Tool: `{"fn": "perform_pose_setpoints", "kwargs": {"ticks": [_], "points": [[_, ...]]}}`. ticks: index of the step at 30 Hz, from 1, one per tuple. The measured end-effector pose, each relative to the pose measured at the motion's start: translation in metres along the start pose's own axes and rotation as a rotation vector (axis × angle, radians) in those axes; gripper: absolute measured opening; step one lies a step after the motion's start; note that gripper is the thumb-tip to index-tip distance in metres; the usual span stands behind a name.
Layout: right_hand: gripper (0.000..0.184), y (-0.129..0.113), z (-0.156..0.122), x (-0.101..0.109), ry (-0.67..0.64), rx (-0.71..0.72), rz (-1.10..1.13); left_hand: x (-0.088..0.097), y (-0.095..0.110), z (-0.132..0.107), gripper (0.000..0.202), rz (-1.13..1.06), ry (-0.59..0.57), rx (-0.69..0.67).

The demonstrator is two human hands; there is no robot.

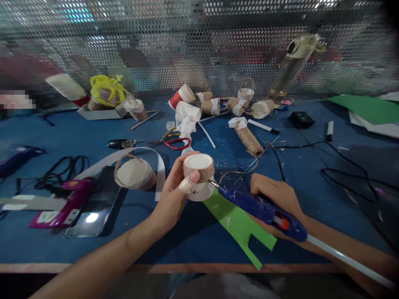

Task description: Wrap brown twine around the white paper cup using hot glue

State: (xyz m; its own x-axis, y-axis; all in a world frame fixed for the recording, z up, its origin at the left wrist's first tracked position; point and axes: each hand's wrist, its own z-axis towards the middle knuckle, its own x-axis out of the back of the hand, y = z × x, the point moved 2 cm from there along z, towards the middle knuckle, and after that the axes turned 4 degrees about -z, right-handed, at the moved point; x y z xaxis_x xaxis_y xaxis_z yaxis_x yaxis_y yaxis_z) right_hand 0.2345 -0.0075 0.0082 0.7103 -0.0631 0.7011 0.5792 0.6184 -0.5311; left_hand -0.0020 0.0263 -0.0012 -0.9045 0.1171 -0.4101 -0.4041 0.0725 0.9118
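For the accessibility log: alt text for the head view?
The left hand holds a small white paper cup half-wrapped in brown twine; the right hand holds a blue glue gun, nozzle at the cup's side, over a cluttered blue table.

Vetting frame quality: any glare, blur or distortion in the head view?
Head view: lamp glare on the phone screen; mesh panel and everything behind it soft; edges smeared and bowed, top right corner dark; twine-wrapped cup in the left hand and glue gun in the right hand reasonably sharp.
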Motion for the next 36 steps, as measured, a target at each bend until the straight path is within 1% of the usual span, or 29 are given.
{"fn": "perform_pose_setpoints", "kwargs": {"ticks": [6,9,16,19,22,29,36], "points": [[0.03,0.0043,0.0022,0.0031,-0.009,-0.046,0.023,0.0014,0.0001,0.0007,0.05,-0.024,-0.008,-0.011],[0.03,0.0039,0.0022,0.0027,-0.004,-0.04,0.028,0.0006,0.0004,0.0009,0.05,-0.021,-0.012,-0.018],[0.028,-0.0015,0.0004,0.0021,-0.027,0.014,0.041,-0.0014,-0.0007,-0.0004,0.047,0.014,-0.01,0.01],[0.026,-0.002,0.0005,0.0025,-0.033,0.003,0.03,-0.0001,-0.0015,-0.001,0.047,0.01,-0.012,0.012],[0.029,-0.0012,0.002,0.0034,-0.024,-0.015,0.048,0.0026,-0.0027,-0.0006,0.047,-0.014,-0.026,0.022],[0.03,0.0009,0.0043,0.0036,0.0,-0.046,0.013,0.0036,-0.0019,-0.0001,0.051,-0.057,-0.014,0.035],[0.033,0.002,0.0027,0.0025,-0.012,-0.034,0.04,0.0028,-0.004,-0.0012,0.058,-0.027,-0.046,0.04]]}}
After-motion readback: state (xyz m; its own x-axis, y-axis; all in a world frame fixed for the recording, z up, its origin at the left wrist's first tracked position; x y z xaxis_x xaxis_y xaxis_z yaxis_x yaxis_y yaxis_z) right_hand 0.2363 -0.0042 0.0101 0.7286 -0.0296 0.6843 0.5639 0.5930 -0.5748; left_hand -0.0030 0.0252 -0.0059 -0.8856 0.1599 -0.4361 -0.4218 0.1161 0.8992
